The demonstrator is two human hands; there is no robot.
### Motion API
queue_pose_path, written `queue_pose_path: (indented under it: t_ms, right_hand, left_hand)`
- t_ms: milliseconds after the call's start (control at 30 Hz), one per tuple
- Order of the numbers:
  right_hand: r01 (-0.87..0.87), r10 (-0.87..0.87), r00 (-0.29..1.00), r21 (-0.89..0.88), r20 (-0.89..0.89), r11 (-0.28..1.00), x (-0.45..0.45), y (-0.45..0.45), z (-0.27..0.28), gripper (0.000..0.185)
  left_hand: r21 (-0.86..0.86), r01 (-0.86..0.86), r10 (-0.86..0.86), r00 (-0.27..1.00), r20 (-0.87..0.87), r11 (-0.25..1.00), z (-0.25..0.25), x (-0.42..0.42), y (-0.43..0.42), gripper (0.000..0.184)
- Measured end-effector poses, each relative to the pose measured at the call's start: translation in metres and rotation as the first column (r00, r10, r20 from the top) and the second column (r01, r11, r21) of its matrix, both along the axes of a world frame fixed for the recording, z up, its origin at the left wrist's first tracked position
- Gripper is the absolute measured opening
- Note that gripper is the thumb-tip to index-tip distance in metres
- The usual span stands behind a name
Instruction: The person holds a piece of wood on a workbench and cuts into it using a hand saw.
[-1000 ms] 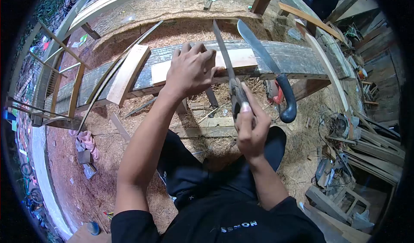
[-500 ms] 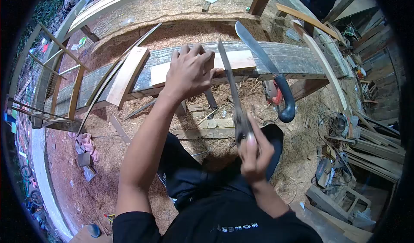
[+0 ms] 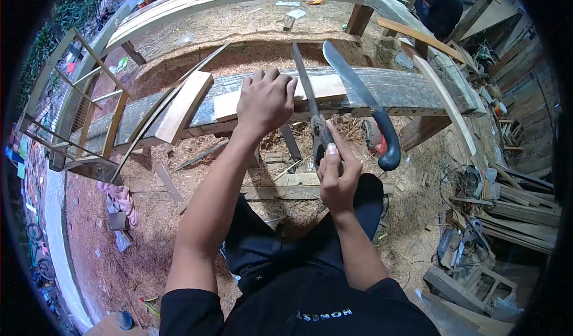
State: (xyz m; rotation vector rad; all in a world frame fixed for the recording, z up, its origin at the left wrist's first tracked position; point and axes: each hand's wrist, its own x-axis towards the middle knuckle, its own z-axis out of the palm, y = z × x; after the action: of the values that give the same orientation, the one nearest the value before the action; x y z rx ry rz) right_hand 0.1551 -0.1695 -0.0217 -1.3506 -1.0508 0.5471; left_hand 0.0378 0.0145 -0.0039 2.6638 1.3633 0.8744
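Observation:
A short pale wood block lies across a weathered beam. My left hand presses down on the block from above, its fingers curled over the far edge. In my right hand is the handle of a handsaw. The saw's blade crosses the block just right of my left hand and points away from me; whether it has cut into the wood cannot be made out. A machete with a black handle rests on the beam to the right of the saw, apart from both hands.
Another pale board leans over the beam on the left, beside a wooden frame. A red-and-grey power tool is under the beam. Wood shavings cover the ground. Stacked planks lie at right; a person is at the back right.
My right hand has pushed the handsaw forward, away from my body, so more of the blade is beyond the block. My left hand stays on the block. The view has shifted slightly.

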Motion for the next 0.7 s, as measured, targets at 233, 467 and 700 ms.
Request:
queue_pose_path:
  t_ms: [233,467,700]
  right_hand:
    - [-0.049,0.046,0.998,0.063,0.041,0.997,0.004,0.000,-0.005,0.047]
    - [0.008,0.029,0.960,0.132,-0.278,0.991,-0.008,-0.006,-0.046,0.024]
    - [-0.052,0.069,0.971,0.078,-0.230,0.996,0.002,-0.034,-0.096,0.034]
  left_hand:
    - [0.157,-0.107,0.107,0.994,0.008,0.982,-0.008,0.019,-0.003,0.032]
    - [0.274,-0.232,0.185,0.965,0.186,0.933,-0.017,0.028,0.001,0.025]
    - [0.174,-0.279,0.244,0.950,0.196,0.944,-0.016,0.032,0.002,0.025]
